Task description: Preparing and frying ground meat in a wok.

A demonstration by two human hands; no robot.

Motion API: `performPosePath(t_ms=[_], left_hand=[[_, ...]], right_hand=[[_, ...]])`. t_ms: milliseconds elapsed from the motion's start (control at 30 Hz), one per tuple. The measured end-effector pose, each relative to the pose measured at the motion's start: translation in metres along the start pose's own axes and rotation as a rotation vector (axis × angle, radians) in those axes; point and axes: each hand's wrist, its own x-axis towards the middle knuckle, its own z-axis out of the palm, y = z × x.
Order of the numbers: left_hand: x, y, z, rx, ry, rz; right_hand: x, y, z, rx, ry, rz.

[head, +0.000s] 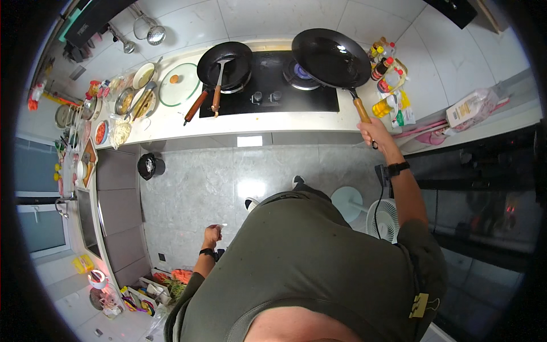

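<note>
My right hand (376, 131) is closed round the wooden handle of a large black wok (331, 57). The wok is tilted over the right burner (302, 78) of the black gas hob (273, 100), where a blue flame shows. On the left burner rests a smaller black pan (224, 64) with a metal spatula (220, 79) lying in it. Low at my left side, above the floor, my left hand (213, 234) has curled fingers around or against a small whitish thing that I cannot make out.
Left of the hob lie a glass lid (179, 84), bowls of food and noodles (120, 133). Sauce bottles (381, 68) and an oil jar (383, 106) stand at the right. A black bin (150, 166) and a white fan (383, 220) are on the floor.
</note>
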Motion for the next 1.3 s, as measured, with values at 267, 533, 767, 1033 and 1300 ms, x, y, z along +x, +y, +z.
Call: performPosePath(t_ms=[267,533,767,1033,1300], left_hand=[[-0.002,-0.051,-0.014,0.384,-0.15,0.321],[0.004,-0.029,-0.02,0.47,-0.227,0.383],[-0.006,0.022,0.002,0.025,-0.054,0.025],[-0.016,0.01,0.016,0.212,-0.012,0.073],[-0.023,-0.015,0.01,0.247,-0.084,0.029]], right_hand=[[0.024,-0.012,0.029,-0.048,-0.053,0.013],[-0.018,0.013,-0.004,-0.137,-0.133,-0.01],[-0.017,0.004,-0.004,-0.041,-0.053,0.048],[0.039,-0.023,0.029,-0.092,-0.04,0.023],[0.027,-0.013,0.025,-0.118,-0.137,-0.007]])
